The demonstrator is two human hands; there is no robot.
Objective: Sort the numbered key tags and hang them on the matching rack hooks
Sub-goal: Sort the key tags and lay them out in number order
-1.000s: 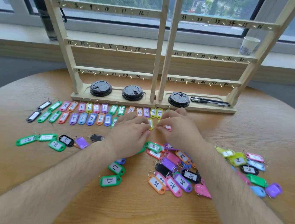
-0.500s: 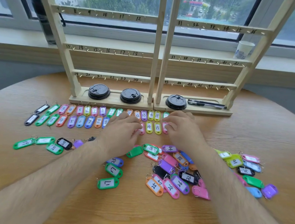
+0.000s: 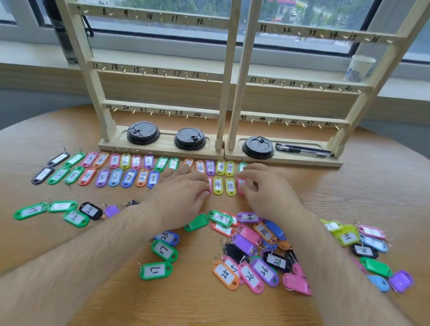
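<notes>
In front of the rack [image 3: 227, 83], sorted key tags [image 3: 129, 178] lie in two rows on the surface [image 3: 191, 315]. The left hand [image 3: 180, 199] rests relaxed on them. The right hand [image 3: 269, 193] touches a pink tag [image 3: 240, 187], grip unclear.

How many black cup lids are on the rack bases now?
3. Left lid and middle lid sit in the base tray of the left rack; right lid sits in the right rack, beside the pens. None appears hidden.
</notes>
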